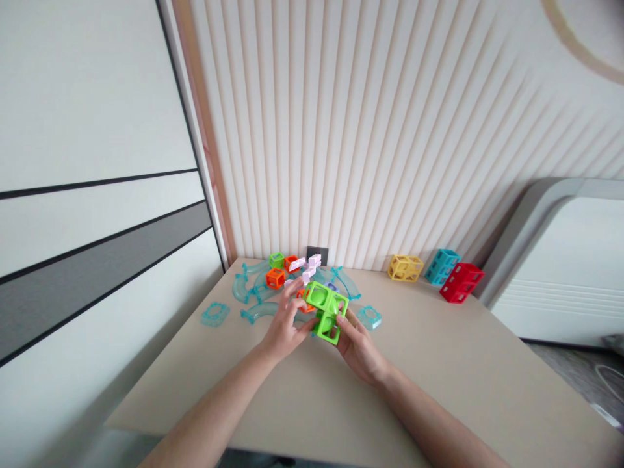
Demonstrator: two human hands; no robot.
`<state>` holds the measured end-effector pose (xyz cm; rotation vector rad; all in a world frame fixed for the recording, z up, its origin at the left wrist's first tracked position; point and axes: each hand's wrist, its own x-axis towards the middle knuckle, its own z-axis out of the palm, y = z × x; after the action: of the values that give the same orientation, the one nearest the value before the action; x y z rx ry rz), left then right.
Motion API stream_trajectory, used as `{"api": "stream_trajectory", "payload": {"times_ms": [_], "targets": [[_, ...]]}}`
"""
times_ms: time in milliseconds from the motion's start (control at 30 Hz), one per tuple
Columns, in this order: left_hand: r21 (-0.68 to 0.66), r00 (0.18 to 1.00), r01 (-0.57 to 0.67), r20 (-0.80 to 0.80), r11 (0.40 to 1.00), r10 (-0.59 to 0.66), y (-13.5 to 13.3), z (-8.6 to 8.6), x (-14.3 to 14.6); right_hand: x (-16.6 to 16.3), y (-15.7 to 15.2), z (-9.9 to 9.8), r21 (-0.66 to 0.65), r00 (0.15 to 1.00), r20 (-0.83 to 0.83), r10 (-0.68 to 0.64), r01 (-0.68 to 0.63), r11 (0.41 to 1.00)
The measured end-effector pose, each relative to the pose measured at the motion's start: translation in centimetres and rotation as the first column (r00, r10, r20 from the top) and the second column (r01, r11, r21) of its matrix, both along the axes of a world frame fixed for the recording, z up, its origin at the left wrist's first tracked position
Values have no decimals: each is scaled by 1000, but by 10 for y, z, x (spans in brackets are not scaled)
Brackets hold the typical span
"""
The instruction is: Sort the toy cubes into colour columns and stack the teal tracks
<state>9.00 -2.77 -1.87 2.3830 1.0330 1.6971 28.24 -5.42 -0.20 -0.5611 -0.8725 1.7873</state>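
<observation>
Above the middle of the table I hold a joined piece of bright green cube blocks (319, 297), tilted, its open square faces turned toward me. My left hand (286, 325) grips it from the left side, thumb low and fingers near its upper left corner. On the right edge, my right hand (358, 344) has its thumb on the front and its other fingers behind, mostly hidden. Just behind the hands lie a pale pink piece (310, 268) and an orange cube block (275, 279). Another orange block is partly covered by my left fingers.
Translucent teal track pieces (263, 312) spread over the back left of the table (439, 377). Flat teal pieces lie at left (215, 314) and right (369, 317). Yellow (405, 267), blue (442, 266) and red (461, 283) block stacks stand at back right, near the ribbed wall.
</observation>
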Motion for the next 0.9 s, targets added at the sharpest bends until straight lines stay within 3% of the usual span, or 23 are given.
{"api": "stream_trajectory", "payload": {"times_ms": [133, 267, 500, 900], "targets": [[-12, 998, 4, -65, 1000, -5, 1, 0, -2, 0, 0, 0, 55, 1000, 0, 2, -2, 998], [-86, 991, 77, -100, 993, -86, 2, -3, -2, 2, 0, -5, 78, 998, 38, 47, -50, 996], [-191, 994, 104, -7, 976, -107, -3, -1, 6, 1, -4, -8, 83, 987, 133, 85, -96, 992], [-101, 998, 69, 0, 992, -70, -3, 1, 8, -1, -8, -1, 92, 987, 152, 53, -68, 993]]}}
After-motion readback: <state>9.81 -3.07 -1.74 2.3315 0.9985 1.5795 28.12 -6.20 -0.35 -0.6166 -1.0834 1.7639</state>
